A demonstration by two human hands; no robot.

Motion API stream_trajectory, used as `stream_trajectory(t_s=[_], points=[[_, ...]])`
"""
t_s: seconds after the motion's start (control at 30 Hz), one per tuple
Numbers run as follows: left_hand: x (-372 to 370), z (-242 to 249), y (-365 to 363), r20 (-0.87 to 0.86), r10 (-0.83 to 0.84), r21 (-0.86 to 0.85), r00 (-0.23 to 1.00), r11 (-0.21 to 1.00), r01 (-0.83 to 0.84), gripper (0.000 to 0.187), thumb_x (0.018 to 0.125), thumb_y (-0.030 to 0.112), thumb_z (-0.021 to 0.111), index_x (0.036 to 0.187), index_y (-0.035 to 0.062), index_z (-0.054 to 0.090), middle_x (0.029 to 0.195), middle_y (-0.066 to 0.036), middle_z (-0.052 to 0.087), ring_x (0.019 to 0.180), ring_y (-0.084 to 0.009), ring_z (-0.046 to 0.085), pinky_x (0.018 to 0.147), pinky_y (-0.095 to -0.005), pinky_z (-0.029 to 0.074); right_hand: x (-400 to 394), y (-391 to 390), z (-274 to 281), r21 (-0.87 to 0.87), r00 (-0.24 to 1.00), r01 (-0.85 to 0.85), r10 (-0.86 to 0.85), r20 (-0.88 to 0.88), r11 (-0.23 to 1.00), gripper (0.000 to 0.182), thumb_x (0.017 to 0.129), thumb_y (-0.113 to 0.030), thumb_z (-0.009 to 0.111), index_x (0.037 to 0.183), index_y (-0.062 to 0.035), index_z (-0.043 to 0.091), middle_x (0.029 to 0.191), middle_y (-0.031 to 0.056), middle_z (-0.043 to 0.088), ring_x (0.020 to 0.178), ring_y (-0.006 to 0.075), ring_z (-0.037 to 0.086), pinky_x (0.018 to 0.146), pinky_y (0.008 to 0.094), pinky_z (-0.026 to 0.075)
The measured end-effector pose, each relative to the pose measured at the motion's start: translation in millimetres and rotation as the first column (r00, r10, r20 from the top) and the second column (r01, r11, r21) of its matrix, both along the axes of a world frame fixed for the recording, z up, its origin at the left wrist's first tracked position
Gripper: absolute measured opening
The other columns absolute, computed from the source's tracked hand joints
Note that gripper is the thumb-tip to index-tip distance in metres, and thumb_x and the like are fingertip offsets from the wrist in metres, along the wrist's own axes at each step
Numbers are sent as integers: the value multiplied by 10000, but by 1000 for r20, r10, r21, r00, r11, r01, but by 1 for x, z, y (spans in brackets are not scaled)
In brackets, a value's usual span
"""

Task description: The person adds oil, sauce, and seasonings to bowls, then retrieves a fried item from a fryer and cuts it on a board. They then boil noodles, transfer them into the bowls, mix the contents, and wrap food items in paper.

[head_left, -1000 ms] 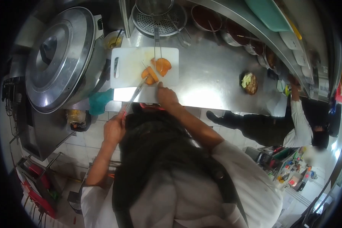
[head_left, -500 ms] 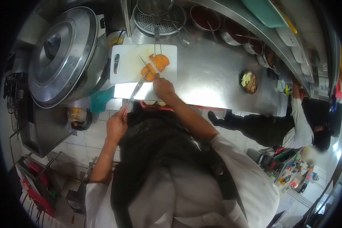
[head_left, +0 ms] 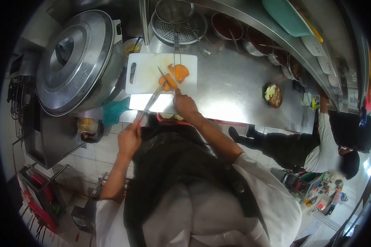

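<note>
Cutting board point(head_left: 146, 70) bears orange food point(head_left: 180, 74); pot point(head_left: 224, 39) holds red sauce point(head_left: 226, 25).

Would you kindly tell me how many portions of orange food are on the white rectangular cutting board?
2: the nearer portion by the slim metal blade, the farther portion slightly to its right. More may be hidden behind the blade.

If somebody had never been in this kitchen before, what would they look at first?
Probably the giant shiny pot with its lid on, at the left of the picture. Next, the bright orange food on the white cutting board, where the right hand holds a knife and the left hand holds metal tongs.
</note>
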State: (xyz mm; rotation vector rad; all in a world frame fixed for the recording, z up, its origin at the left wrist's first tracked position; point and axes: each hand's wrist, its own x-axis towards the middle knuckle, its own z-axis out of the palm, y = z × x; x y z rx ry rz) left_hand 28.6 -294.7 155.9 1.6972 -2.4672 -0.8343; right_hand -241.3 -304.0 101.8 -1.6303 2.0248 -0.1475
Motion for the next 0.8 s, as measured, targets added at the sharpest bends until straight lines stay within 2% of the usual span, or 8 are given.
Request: stream_trajectory(t_s=[0.13, 0.23, 0.37, 0.43, 0.53, 0.63, 0.73, 0.8], points=[[6, -1, -8, 59, -40, -9, 997, 999, 41, 598, 885, 121, 591, 1439, 259, 414, 939, -187, 667, 798, -399, 642, 692, -485, 506, 3, -9, 10, 23, 1000, -9, 9, -17, 1000, 273, 906, -137, 433, 1091, 62, 455, 793, 284, 647, 755, 438, 659, 692, 517, 539], [13, -5, -10, 37, -58, -14, 998, 998, 59, 591, 886, 122, 590, 1435, 260, 421, 932, -194, 665, 802, -398, 642, 694, -484, 505, 5, -16, 29, 97, 1000, -3, 4, -5, 995, 301, 896, -102, 406, 1111, 91, 490, 837, 276, 663, 806, 424, 669, 746, 497, 542], [16, -3, -16, 9, -53, 22, 999, 998, 52, 569, 893, 127, 583, 1427, 261, 435, 938, -199, 665, 808, -402, 641, 704, -485, 505, 7, -21, 44, 101, 999, -24, 26, -21, 995, 289, 893, -98, 409, 1088, 86, 518, 879, 282, 660, 844, 418, 666, 772, 480, 538], [19, -7, -18, 21, -76, 2, 997, 997, 76, 485, 927, 173, 527, 1402, 240, 460, 870, -170, 655, 745, -388, 636, 681, -491, 503, 8, -25, 63, 228, 999, -32, 33, -3, 973, 284, 897, -95, 400, 1074, 83, 533, 924, 286, 655, 874, 410, 663, 786, 469, 534], [19, -10, -19, -49, -78, -26, 996, 997, 77, 440, 937, 179, 512, 1374, 228, 492, 872, -176, 659, 746, -392, 638, 677, -496, 503, 9, -31, 37, 183, 998, -56, 48, 48, 982, 281, 906, -103, 390, 1061, 80, 537, 950, 293, 650, 886, 410, 661, 781, 470, 533], [21, -13, -22, -50, -61, -24, 997, 998, 60, 404, 946, 188, 499, 1349, 217, 514, 872, -184, 662, 738, -402, 636, 664, -502, 502, 9, -35, 32, 137, 995, -102, 101, 16, 985, 284, 920, -104, 375, 1074, 82, 523, 924, 292, 652, 875, 411, 662, 780, 477, 531], [23, -15, -26, -70, -69, -6, 995, 998, 69, 403, 950, 193, 493, 1352, 217, 507, 873, -192, 663, 730, -410, 634, 656, -509, 500, 3, -29, 33, 239, 1000, -18, 11, 29, 971, 280, 927, -99, 372, 1092, 87, 501, 906, 286, 657, 851, 410, 666, 762, 478, 537], [23, -20, -21, -87, -67, 19, 994, 997, 69, 406, 949, 192, 493, 1355, 215, 501, 877, -196, 662, 732, -412, 634, 660, -512, 500, 13, -27, 18, 224, 999, -17, 23, -26, 974, 280, 929, -97, 371, 1099, 90, 492, 899, 281, 660, 841, 410, 668, 750, 478, 540]])
